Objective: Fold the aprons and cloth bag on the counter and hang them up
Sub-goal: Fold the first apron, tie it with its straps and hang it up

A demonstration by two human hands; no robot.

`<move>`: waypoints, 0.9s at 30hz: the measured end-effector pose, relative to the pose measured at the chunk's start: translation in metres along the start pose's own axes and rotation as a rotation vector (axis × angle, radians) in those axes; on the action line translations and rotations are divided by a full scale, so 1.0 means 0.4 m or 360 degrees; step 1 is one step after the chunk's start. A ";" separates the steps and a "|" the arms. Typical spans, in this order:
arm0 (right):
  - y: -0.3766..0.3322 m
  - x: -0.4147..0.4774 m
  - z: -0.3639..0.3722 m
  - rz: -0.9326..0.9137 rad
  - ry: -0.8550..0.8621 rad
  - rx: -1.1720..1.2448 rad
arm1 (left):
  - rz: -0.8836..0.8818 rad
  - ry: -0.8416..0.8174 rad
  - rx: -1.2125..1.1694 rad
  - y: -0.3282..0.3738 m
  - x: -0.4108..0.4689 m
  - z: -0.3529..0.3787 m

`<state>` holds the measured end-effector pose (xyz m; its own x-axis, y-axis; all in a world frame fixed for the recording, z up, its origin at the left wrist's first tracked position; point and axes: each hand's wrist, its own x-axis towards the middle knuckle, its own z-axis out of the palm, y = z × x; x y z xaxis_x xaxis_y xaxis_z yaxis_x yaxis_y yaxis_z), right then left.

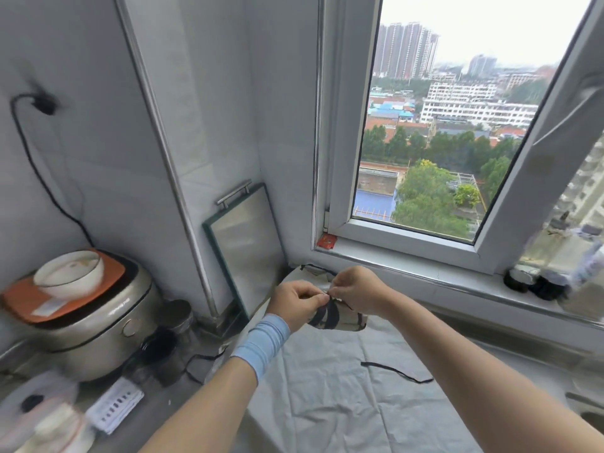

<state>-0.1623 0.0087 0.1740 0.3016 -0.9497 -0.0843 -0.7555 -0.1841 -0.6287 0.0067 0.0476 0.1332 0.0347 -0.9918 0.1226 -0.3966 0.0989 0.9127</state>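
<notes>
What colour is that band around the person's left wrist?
Light blue; the band shows best in the head view.

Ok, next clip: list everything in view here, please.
apron: one, pale grey, spread on the counter
straps: several, black, bunched at the apron's top
loose tie: one, black, lying on the apron
rice cooker: one, silver with orange top, left of the apron
bowl: one, white, on the rice cooker
framed panel: one, green-edged, leaning in the corner
window: one, white-framed, open
left hand: one, blue wristband, pinching the straps
right hand: one, bare, pinching the straps
</notes>
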 end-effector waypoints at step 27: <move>-0.250 -0.018 -0.268 -0.0449 0.0394 -0.0677 | -0.0210 -0.0106 0.0101 0.362 0.102 -0.132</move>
<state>-0.1514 0.0067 0.3203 0.4190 -0.8707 0.2576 -0.8487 -0.4764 -0.2295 -0.0009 0.0256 0.2911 0.0305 -0.9992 -0.0247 -0.4497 -0.0358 0.8925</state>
